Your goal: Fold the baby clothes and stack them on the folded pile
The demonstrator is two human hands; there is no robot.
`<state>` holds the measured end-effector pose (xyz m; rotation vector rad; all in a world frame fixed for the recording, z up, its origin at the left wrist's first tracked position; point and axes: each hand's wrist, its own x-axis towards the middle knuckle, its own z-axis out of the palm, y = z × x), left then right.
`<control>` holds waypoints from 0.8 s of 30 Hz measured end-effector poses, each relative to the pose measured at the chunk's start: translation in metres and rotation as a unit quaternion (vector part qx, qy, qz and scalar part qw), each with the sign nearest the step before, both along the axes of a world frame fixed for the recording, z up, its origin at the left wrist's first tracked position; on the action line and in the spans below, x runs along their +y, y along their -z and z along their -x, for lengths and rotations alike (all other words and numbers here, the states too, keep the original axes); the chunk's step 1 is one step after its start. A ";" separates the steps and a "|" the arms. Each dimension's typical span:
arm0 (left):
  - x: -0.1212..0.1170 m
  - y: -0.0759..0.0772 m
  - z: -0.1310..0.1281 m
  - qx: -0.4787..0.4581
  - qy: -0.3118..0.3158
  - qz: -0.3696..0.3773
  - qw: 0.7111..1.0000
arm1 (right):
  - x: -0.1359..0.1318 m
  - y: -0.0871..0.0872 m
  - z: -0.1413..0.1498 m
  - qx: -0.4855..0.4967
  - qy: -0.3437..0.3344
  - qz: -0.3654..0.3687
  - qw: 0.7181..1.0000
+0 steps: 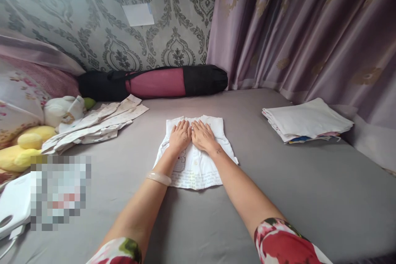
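Note:
A small white garment (pixel 198 169) lies partly folded on the grey bed sheet (pixel 278 181) in front of me. My left hand (pixel 180 135) rests flat on its upper part, fingers stretched out, a pale bangle on that wrist. My right hand (pixel 202 135) lies flat beside it, fingers extended, touching the left hand. Both palms press on the cloth and hold nothing.
A stack of folded white clothes (pixel 306 121) sits at the right. Loose pale garments (pixel 95 126) lie at the left beside yellow and white plush toys (pixel 34 138). A black and pink rolled bag (pixel 154 82) lies along the patterned wall. Curtains (pixel 309 29) hang at the right.

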<state>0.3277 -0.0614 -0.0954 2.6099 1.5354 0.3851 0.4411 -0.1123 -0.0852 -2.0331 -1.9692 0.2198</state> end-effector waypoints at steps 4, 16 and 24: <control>0.004 0.005 0.002 -0.003 0.001 0.004 1.000 | 0.000 -0.001 0.000 -0.002 0.004 0.003 1.000; -0.001 0.005 0.006 -0.025 -0.073 -0.057 0.995 | 0.001 0.006 -0.003 0.010 0.070 -0.046 0.996; 0.004 0.005 0.006 0.010 -0.072 -0.008 0.997 | 0.003 0.009 -0.005 0.007 0.080 -0.030 0.996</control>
